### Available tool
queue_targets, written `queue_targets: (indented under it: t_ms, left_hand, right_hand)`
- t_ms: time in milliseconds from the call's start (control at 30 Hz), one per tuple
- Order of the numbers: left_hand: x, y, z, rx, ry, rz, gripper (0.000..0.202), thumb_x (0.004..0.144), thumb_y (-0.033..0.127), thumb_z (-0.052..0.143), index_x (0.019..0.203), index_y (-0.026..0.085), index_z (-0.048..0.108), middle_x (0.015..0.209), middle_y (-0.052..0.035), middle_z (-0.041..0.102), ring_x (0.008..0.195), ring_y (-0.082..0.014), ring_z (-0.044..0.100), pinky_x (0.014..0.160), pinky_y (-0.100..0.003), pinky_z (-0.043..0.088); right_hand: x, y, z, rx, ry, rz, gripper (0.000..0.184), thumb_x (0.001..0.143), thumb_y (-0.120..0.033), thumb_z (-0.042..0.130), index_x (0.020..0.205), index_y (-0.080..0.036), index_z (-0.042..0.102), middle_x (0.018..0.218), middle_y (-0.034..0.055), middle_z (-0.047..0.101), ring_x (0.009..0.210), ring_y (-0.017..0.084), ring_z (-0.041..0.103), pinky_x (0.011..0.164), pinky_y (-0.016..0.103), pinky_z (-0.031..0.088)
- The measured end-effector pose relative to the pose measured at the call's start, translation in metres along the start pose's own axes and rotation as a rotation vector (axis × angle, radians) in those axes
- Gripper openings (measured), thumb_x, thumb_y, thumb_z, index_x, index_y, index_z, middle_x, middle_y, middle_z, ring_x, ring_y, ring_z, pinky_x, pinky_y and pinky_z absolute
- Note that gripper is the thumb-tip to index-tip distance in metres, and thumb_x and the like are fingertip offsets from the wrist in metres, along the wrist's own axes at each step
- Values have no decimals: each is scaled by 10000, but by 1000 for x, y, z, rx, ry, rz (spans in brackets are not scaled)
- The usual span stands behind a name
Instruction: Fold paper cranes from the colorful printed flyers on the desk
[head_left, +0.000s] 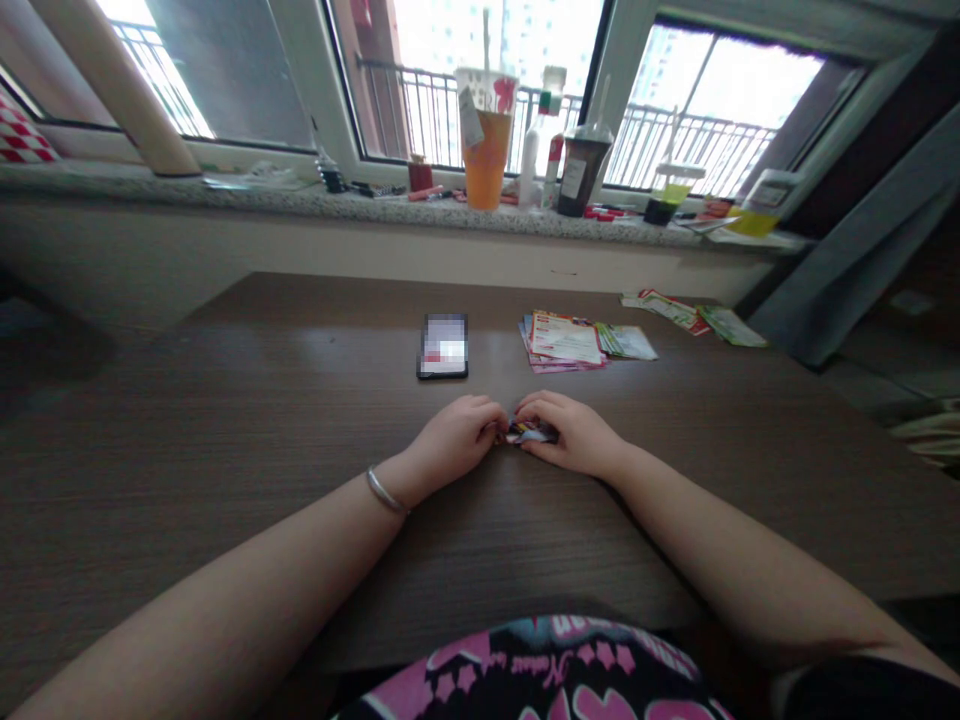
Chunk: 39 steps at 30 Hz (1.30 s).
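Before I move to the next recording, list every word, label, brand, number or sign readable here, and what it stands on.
No full word reads with certainty.
"R": seems to show on the orange drink's cup; its neighbours are unclear.
Shirt: pink lettering, too unclear to quote.
Phone: screen pixelated, unreadable.
Card pile: print too small.
Dark drink's cup: pale label, too blurred.
Colourful piece in the right hand: no legible text.

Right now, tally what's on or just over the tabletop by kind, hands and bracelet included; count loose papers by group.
Hands: 2, left hand and right hand
Bracelet: 1
Phone: 1
Small colourful bundle at the hands: 1 (contents too small to count)
Paper groups: 2, nearer group and far-right group
Total: 7
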<state>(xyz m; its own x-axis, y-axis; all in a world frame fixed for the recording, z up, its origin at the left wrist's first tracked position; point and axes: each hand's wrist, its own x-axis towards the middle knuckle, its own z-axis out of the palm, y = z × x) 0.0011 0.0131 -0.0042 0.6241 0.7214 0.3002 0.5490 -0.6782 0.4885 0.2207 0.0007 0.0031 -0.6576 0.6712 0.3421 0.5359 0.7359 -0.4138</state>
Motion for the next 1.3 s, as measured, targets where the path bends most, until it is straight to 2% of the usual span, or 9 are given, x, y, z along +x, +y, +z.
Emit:
queue_targets:
  t_ms: [100,267,367,500,767,1000,1300]
  left_hand:
    - [0,0,2,-62,22,-45,139,826,109,501,814,166,626,815,-26,628,779,-157,560,719,-267,428]
    - [-1,-1,3,-157,18,-103,118,808,149,520,824,169,635,813,-11,642,735,-140,568,670,-245,432]
    - [-1,-2,2,-205,-15,-98,160,803,140,493,813,178,648,812,0,648,752,-133,580,694,-235,442]
    - [-1,1,0,-224,-31,-92,186,851,217,473,822,180,653,829,-8,649,804,-148,587,749,-257,446]
    - [-3,7,-3,-63,-42,8,177,881,310,534,900,177,649,832,-32,623,794,-165,559,723,-279,438]
    - [-2,5,0,54,-28,59,118,864,225,563,947,178,633,881,-43,634,846,-179,561,769,-297,447]
    - [-4,4,2,118,-12,83,112,861,228,566,928,179,641,943,-56,634,916,-194,551,853,-339,452]
  right_hand:
    - [0,0,0,42,-22,-53,181,818,-192,636,993,-233,609,1121,50,608,1031,185,575,892,318,466]
    - [0,3,4,86,20,-35,110,860,-168,581,935,-224,638,1090,57,610,1007,170,583,889,318,474]
    - [1,3,5,150,62,-25,87,869,-173,576,901,-211,647,1040,63,623,984,162,588,885,313,475]
    - [2,3,7,209,77,3,72,856,-161,584,857,-197,646,965,58,645,928,156,605,865,310,479]
    - [3,4,8,232,86,91,75,823,-147,590,838,-195,645,927,48,661,887,156,616,842,312,483]
    - [3,5,9,127,73,132,83,806,-128,583,841,-186,631,914,46,660,864,159,604,810,298,473]
    - [3,5,11,-59,39,103,75,795,-136,606,838,-196,617,933,46,652,910,184,568,837,318,443]
